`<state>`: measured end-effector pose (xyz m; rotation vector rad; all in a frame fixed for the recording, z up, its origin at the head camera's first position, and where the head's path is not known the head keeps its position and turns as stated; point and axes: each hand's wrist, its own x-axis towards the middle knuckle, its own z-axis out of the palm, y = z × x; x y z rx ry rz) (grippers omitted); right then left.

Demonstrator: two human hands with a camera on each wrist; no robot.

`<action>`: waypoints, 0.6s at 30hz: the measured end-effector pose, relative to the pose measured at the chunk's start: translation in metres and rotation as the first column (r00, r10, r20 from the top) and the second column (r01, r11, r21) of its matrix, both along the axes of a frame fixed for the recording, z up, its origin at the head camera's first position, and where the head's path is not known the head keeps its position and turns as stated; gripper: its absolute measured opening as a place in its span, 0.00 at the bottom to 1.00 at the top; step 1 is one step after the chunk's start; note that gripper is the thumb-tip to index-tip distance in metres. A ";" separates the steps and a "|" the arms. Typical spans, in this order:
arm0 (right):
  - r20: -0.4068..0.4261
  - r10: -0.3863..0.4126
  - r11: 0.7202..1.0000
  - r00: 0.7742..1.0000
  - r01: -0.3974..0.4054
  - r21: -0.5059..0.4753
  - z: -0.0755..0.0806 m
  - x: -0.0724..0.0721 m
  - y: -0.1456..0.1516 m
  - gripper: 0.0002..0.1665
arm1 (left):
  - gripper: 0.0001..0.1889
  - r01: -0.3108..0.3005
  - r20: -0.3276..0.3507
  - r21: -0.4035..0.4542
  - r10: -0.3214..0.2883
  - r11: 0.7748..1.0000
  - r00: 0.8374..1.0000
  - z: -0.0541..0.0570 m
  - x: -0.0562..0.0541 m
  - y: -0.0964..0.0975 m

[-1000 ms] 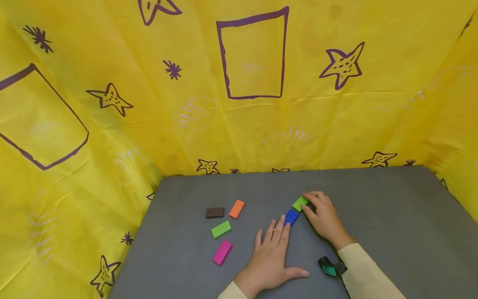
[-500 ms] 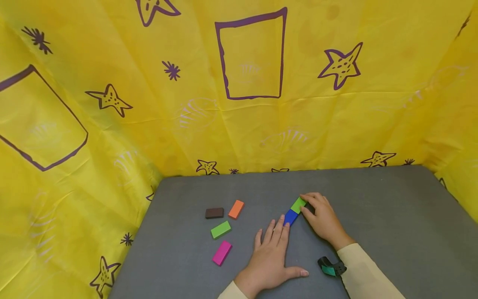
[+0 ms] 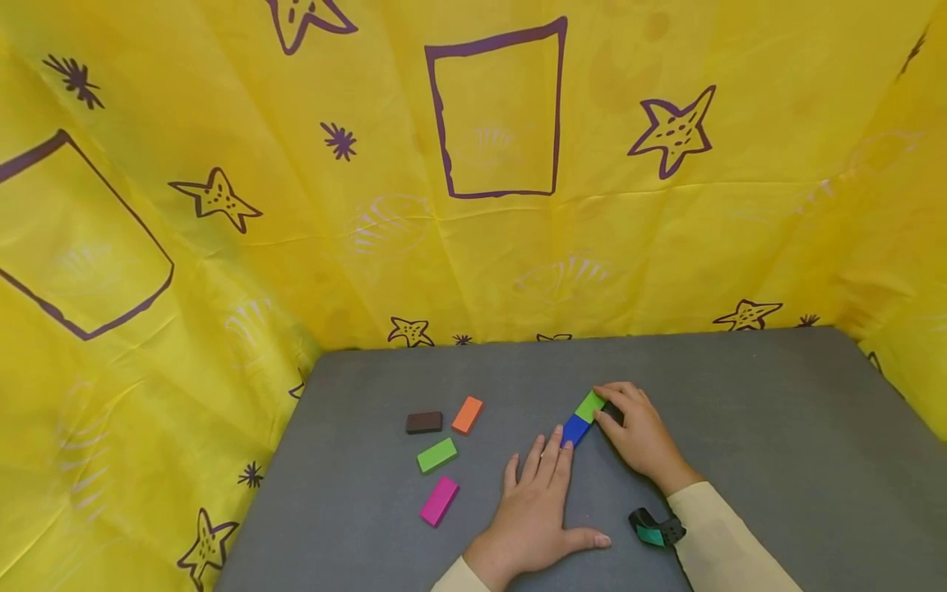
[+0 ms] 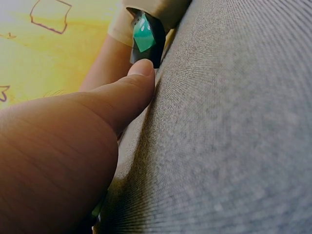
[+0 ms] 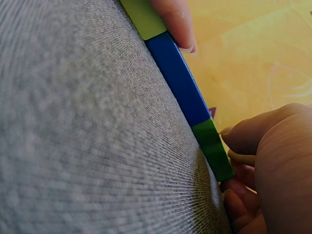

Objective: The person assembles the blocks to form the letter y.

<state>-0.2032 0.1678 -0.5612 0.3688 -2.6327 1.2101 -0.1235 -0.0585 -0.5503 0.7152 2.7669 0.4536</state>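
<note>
My right hand pinches a green block between thumb and fingers. That block lies flat, end to end with a blue block, in a slanting row on the grey table. My left hand lies palm down with straight fingers, and its fingertips rest at the near end of the blue block. In the right wrist view, a light green block continues the row under a left fingertip; the left hand hides it in the head view. The left wrist view shows the left thumb stretched out over the cloth.
Left of the hands lie a dark brown block, an orange block, another green block and a magenta block. A black strap with a green patch is by the right sleeve. Yellow patterned cloth hangs behind the table.
My right hand has turned and slid the green block slightly left, bringing it into line with the blue block. The left hand has stayed in place.
</note>
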 end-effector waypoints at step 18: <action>-0.006 0.012 1.000 1.000 -0.012 -0.026 0.003 0.003 0.000 0.24 | 0.64 -0.007 -0.015 0.110 0.009 0.994 1.000 -0.001 0.002 -0.002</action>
